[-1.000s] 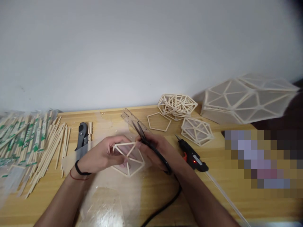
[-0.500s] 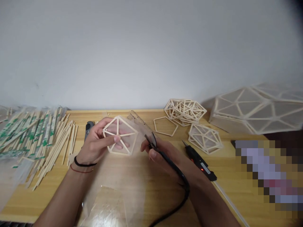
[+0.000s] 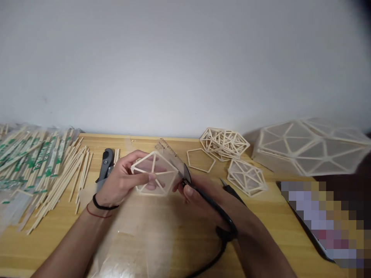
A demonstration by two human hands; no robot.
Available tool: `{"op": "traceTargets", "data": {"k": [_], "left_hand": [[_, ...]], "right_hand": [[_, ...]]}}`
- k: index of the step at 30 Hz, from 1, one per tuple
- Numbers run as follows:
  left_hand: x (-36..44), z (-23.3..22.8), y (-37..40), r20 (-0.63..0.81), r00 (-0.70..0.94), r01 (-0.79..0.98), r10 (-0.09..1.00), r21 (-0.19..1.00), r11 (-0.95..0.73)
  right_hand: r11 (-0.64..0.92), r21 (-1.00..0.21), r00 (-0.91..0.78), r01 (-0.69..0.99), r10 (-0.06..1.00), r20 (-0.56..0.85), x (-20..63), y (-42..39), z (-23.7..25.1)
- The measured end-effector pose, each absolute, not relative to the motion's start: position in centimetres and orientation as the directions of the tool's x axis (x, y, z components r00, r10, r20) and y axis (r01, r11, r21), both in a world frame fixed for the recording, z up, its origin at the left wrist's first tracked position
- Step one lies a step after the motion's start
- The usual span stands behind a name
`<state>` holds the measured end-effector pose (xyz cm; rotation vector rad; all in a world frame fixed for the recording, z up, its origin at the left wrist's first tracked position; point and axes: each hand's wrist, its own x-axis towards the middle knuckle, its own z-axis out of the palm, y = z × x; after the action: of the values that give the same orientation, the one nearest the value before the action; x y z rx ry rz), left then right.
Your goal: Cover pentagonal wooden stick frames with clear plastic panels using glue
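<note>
My left hand (image 3: 127,175) pinches a pentagonal wooden-stick frame (image 3: 162,164) with spokes meeting at its centre. The thumb lies on the front near the hub; the fingers show through the translucent sheet backing it. My right hand (image 3: 193,189) is closed on black-handled shears (image 3: 208,202). Two dark blades point up and left, beside the frame's right edge; whether they touch it, I cannot tell. From the grip a long black curved part runs down to the bottom edge. A clear ruler (image 3: 168,148) lies behind the frame.
Wrapped chopsticks (image 3: 31,158) and loose sticks (image 3: 63,181) lie left, beside a grey utility knife (image 3: 106,164). Stick frames (image 3: 224,143), an open pentagon (image 3: 199,160) and covered frames (image 3: 246,177) sit right, near a large covered structure (image 3: 313,146). My forearm partly hides a glue gun (image 3: 232,189).
The pentagonal frame in my left hand has moved right and slightly down, close to the shears' blades. My right forearm now covers most of the glue gun. The view has shifted slightly.
</note>
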<state>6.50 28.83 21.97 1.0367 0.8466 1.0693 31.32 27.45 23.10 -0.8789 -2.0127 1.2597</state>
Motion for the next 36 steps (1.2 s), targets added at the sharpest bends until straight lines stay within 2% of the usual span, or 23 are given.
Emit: {"op": "traceTargets", "data": {"k": [5, 17, 36], "left_hand": [[6.4, 21.9, 28.9, -0.158, 0.27, -0.275, 0.95, 0.933, 0.233], [7.5, 21.8, 28.4, -0.199, 0.186, -0.321, 0.962, 0.913, 0.25], [7.3, 22.1, 28.5, -0.199, 0.231, -0.355, 0.952, 0.894, 0.273]], "right_hand": [[0.287, -0.919, -0.568, 0.272, 0.819, 0.087, 31.3, 26.9, 22.7], [0.195, -0.947, -0.581, 0.255, 0.814, 0.011, 30.9, 27.3, 22.0], [0.242, -0.945, -0.584, 0.22, 0.808, 0.071, 30.9, 27.1, 21.7]]}}
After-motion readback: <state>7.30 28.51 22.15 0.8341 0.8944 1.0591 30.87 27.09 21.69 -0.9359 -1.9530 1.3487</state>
